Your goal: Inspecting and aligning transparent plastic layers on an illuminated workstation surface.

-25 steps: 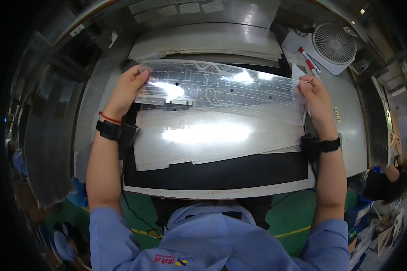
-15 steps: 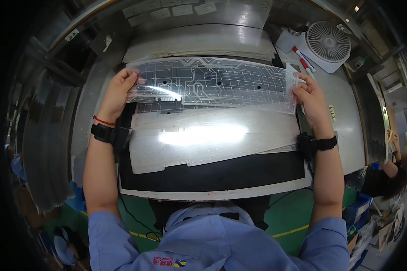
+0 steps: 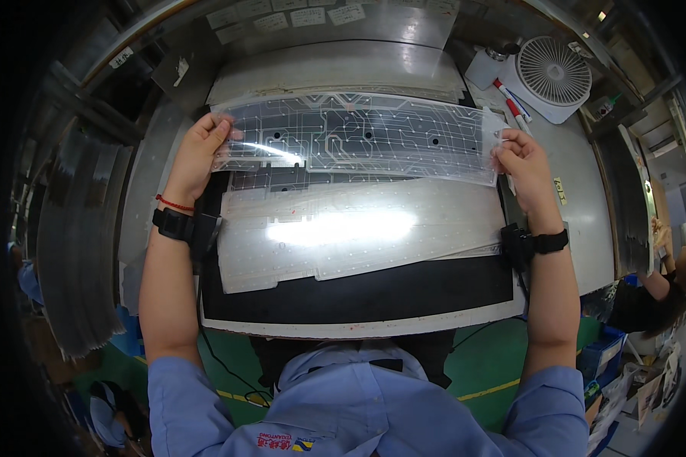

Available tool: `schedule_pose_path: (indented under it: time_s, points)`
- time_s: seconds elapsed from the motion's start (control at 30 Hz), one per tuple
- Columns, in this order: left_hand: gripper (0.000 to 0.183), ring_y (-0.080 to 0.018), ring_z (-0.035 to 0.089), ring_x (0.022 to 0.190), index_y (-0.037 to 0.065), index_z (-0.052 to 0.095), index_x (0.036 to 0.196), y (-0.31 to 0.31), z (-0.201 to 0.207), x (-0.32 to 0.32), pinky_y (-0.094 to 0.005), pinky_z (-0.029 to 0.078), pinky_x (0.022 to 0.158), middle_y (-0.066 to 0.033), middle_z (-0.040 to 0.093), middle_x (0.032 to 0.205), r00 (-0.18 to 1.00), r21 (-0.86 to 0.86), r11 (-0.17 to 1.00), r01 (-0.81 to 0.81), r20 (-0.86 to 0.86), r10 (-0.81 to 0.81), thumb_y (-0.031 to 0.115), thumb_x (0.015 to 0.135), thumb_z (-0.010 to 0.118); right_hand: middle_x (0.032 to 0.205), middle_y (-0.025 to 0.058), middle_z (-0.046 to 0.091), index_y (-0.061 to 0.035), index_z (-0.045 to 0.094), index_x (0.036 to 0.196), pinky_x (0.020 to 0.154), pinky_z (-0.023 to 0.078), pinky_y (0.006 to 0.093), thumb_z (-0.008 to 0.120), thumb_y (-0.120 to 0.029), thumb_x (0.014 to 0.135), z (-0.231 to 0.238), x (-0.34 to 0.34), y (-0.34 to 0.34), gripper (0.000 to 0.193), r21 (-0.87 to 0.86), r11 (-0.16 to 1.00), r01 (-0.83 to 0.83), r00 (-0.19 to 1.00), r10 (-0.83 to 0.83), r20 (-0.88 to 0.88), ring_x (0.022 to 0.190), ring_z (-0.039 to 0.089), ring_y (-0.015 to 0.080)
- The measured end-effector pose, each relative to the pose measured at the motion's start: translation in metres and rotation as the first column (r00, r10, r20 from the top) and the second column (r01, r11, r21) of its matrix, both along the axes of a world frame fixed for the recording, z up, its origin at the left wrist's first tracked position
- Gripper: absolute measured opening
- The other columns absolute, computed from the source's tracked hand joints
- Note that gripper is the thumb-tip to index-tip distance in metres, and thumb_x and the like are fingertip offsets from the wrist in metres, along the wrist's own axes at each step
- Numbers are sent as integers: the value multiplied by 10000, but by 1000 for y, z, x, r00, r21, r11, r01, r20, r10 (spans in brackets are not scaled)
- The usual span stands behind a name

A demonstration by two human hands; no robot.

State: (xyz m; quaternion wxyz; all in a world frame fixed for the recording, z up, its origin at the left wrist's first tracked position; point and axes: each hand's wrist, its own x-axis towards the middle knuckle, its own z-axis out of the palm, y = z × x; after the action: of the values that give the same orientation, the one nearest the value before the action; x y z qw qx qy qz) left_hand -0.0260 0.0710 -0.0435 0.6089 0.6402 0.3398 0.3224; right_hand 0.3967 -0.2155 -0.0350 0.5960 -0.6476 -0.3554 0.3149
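Note:
A clear plastic circuit sheet (image 3: 381, 141), printed with pale traces and dots, is stretched between my two hands over the table. My left hand (image 3: 207, 143) pinches its left end between thumb and fingers. At the opposite end, my right hand (image 3: 521, 158) grips the right edge, thumb toward me. Below the held sheet lies a stack of similar translucent circuit sheets (image 3: 282, 263), fanned slightly and shining with a bright reflection. That stack rests on a black mat (image 3: 373, 297). Part of another sheet shows between the held one and the stack.
A white fan (image 3: 554, 68), a white bottle (image 3: 483, 68) and red-capped markers (image 3: 511, 103) stand at the back right. Behind the held sheet lie more stacked sheets (image 3: 335, 65). Dark stacked sheets (image 3: 80, 236) are at the far left. Another person's arm (image 3: 655, 286) shows at far right.
The right end of the held sheet has risen slightly away from me, and my right hand has shifted a little. Both hands keep their hold; the stack below has not moved.

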Motion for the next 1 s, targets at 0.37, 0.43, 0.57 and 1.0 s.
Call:
schedule_pose_path:
  time_s: [0.37,0.43,0.57,1.0]
  points:
    - [165,-10,499,624,77,600,1088,-2,4,-1,-164,417,580,1,659,888,1000,-8,1000,23,-15,-24,209,1019,530,821,17,635,16,583,1096,632,448,225,614,-4,870,-1,1,0,229,6,1000,-11,999,11,38,690,578,84]
    - [163,-10,499,621,76,602,1086,-4,5,2,-165,418,575,-1,658,887,1000,-7,1000,5,2,-5,205,1020,527,824,15,637,17,598,1076,637,447,222,617,-8,870,-3,4,0,208,-1,1000,-7,999,7,49,691,576,81]
    - [160,-16,519,634,77,603,1086,-6,3,4,-171,432,574,-6,659,888,999,-5,1000,-26,40,26,199,1022,521,817,0,627,19,629,1034,634,454,219,640,-3,834,-2,4,1,202,8,1000,-11,999,11,41,687,575,77]
    - [179,-53,596,700,60,597,1099,1,0,-1,-183,493,610,-40,672,896,998,22,999,38,41,-39,203,1020,524,863,25,658,40,620,1083,646,452,220,623,-19,871,-5,7,0,220,0,1000,-13,996,13,93,709,580,76]
